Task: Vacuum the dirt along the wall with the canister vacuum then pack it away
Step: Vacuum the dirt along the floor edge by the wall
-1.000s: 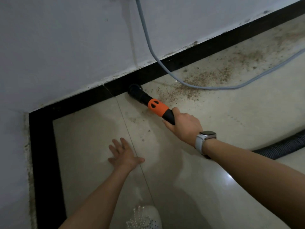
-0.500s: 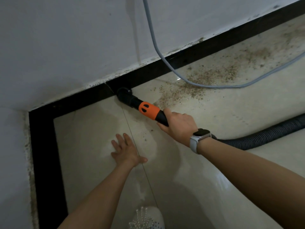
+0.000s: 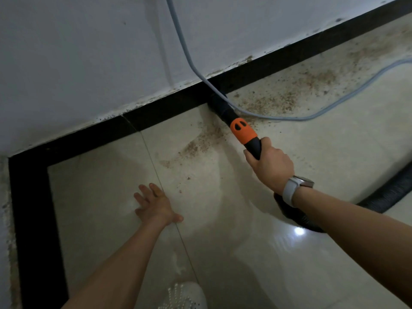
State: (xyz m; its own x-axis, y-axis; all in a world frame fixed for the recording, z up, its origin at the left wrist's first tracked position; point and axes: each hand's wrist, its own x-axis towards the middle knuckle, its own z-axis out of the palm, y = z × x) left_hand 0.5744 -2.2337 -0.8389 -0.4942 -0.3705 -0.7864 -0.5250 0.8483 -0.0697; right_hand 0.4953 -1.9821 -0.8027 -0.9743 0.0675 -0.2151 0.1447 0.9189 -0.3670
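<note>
Right hand (image 3: 270, 167) wrapped tight round the vacuum nozzle (image 3: 236, 122), grip closed on its black handle, tip angled into the floor's edge at the black skirting (image 3: 178, 101) where dirt (image 3: 267, 103) gathers. Left hand (image 3: 156, 204) flat on the floor (image 3: 323, 152), fingers spread, holding nothing, likely bracing the lean. Hose (image 3: 379, 200) trailing behind the wrist; grey cable (image 3: 289, 118) lying across the dirt, likely in the way.

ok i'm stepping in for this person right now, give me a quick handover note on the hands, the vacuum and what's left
Right hand grips the vacuum nozzle by its black handle below the orange collar. Its tip sits at the black skirting, under the grey cable.
Left hand lies flat on the floor tile, fingers spread, holding nothing.
The black hose trails off to the right; the canister is out of view.
Done: little that shows.
Left: dirt lies thick right of the nozzle along the wall, with a smaller patch to its left. Vacuum both, then pack the vacuum away.
</note>
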